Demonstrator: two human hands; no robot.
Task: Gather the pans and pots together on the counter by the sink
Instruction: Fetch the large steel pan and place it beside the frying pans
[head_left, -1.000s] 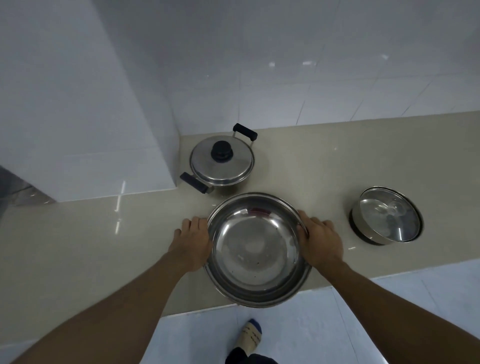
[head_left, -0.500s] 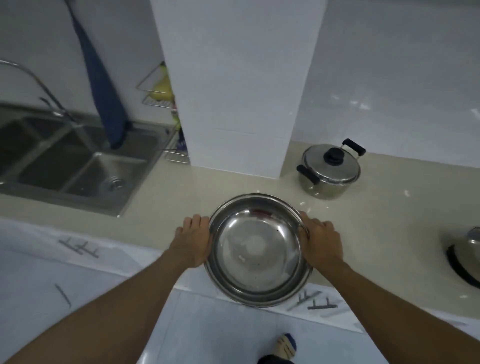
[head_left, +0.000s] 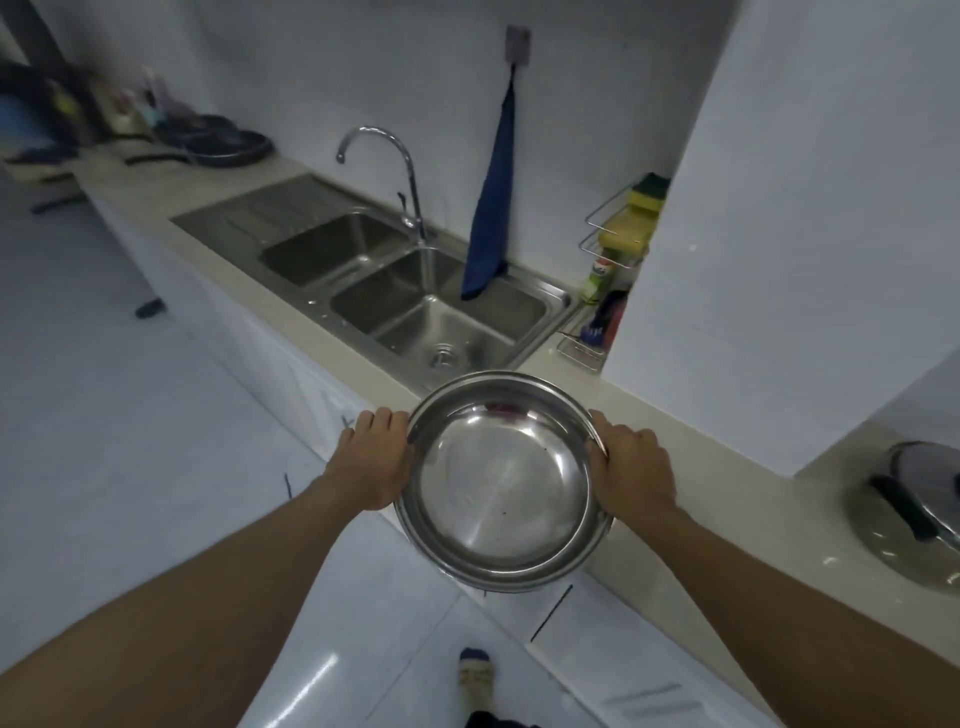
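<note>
Travelling leftward along the counter (head_left: 691, 457) since half a second ago: steel basin (head_left: 501, 480), then over the stretch beside the white pillar, now being carried past the near right corner of the sink (head_left: 415, 306), its far rim overlapping that corner and its near half hanging out beyond the counter edge above the floor. Swinging out of frame too: the lidded pot (head_left: 914, 512), earlier well behind the right fingers, now sliding off at the right border with only a lid and dark handle showing.

Gripping throughout: left hand (head_left: 371, 460) wrapped on the basin's left rim, fingers curled over its far side; right hand (head_left: 631, 475) clamped on the right rim, thumb lying along the lip. Keeping the basin nearly level, empty, mouth up.

Beyond the fingertips: faucet (head_left: 387, 166) and blue towel (head_left: 491, 208) hanging over the right bowl. Far past the left fingers, on the counter beyond the draining board: dark pans (head_left: 223, 143) already lying together.

Judging from this, heading towards that far group, with the basin still in mid-carry and the lidded pot probably remaining to be fetched
</note>
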